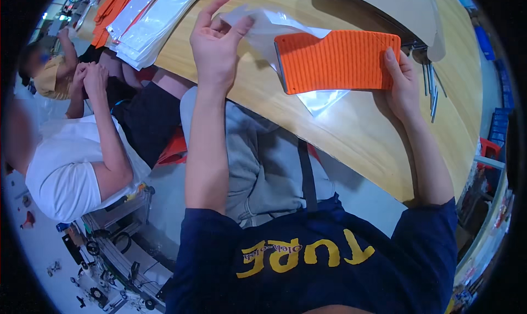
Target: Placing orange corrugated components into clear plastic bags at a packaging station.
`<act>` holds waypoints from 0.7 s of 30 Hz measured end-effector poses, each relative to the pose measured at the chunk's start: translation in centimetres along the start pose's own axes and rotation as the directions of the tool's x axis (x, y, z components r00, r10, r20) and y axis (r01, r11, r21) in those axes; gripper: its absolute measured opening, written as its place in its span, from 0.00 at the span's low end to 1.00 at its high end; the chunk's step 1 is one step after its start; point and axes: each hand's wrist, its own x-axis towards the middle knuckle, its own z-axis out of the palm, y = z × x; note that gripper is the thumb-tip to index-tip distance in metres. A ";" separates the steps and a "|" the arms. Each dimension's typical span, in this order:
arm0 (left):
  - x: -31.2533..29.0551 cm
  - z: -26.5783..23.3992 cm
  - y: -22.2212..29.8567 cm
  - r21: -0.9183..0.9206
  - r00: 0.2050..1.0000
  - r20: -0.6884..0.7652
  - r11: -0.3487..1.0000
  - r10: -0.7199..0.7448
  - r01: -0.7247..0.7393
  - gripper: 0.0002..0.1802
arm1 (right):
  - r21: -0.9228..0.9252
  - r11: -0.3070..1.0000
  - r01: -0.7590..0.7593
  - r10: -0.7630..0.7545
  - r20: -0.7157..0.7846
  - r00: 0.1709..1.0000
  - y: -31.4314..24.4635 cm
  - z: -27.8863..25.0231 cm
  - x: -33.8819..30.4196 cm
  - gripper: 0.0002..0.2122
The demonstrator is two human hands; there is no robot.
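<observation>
Matt ribbed orange panel (337, 61) against glossy clear plastic bag (277, 25).
The panel I have here looks like plastic or rubber, its face rough with close ridges; the thin film is smooth, creased and shiny. My table (362, 135) shows a smooth wood-grain top with a soft sheen, the slim rods (434, 105) look like bare metal, and the stacked plastic sleeves (156, 28) gleam. I wear matt cloth: navy T-shirt (313, 292), grey trousers (277, 157).

One orange ribbed panel (337, 61) listed, one left hand (214, 56), one right hand (405, 86), one wooden table (362, 132), two co-workers (63, 171) counted, several metal rods (435, 105), exact number unclear
</observation>
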 end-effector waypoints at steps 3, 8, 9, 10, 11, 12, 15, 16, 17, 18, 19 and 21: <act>0.2 -0.5 -0.5 0.031 0.998 0.051 0.999 -0.029 0.028 0.19 | 0.125 0.991 0.040 -0.039 -0.013 0.999 0.1 -0.4 0.4 0.16; -0.6 0.2 -0.1 -0.017 0.972 0.119 0.978 -0.202 0.206 0.23 | 0.286 0.958 0.002 0.004 -0.019 1.000 0.2 -0.6 0.6 0.16; -0.8 0.6 0.2 -0.035 0.957 0.141 0.965 -0.252 0.259 0.24 | 0.325 0.946 -0.012 0.019 -0.020 1.000 0.1 -0.7 0.6 0.16; -1.6 1.4 0.5 -0.083 0.945 0.272 0.974 -0.183 0.212 0.23 | 0.327 0.945 0.003 0.001 -0.011 1.000 -0.1 -0.5 0.2 0.16; -2.5 2.0 0.6 -0.133 0.912 0.396 0.977 -0.103 0.168 0.24 | 0.331 0.943 0.020 -0.021 -0.002 1.000 -0.3 0.2 -0.2 0.15; -2.6 2.6 -0.2 -0.490 0.777 0.617 0.712 -0.124 0.503 0.39 | 0.377 0.926 -0.021 0.008 0.037 0.999 -1.4 0.6 -0.6 0.14; -3.6 2.5 0.5 -0.409 0.599 0.798 0.667 -0.070 0.623 0.62 | 0.499 0.857 -0.128 0.110 0.066 0.992 0.0 1.1 -1.6 0.11; -2.8 2.1 -0.3 -0.398 0.488 0.872 0.621 0.028 0.675 0.67 | 0.491 0.862 -0.125 0.087 0.098 0.991 1.1 0.5 -1.6 0.12; -2.6 1.2 -0.5 -0.360 0.448 0.894 0.607 0.008 0.709 0.66 | 0.514 0.842 -0.165 0.084 0.177 0.981 0.9 0.5 -1.7 0.12; -2.6 0.6 -0.6 -0.323 0.453 0.889 0.611 -0.066 0.723 0.58 | 0.531 0.821 -0.210 0.081 0.256 0.963 0.5 0.6 -1.8 0.12; -2.8 0.5 -0.1 -0.282 0.464 0.873 0.620 -0.151 0.732 0.51 | 0.530 0.817 -0.225 0.110 0.239 0.965 0.1 1.5 -1.9 0.13; -2.8 2.7 0.9 -0.182 0.444 0.879 0.736 -0.177 0.652 0.44 | 0.436 0.857 -0.276 0.195 0.222 0.955 -1.4 1.6 -1.8 0.11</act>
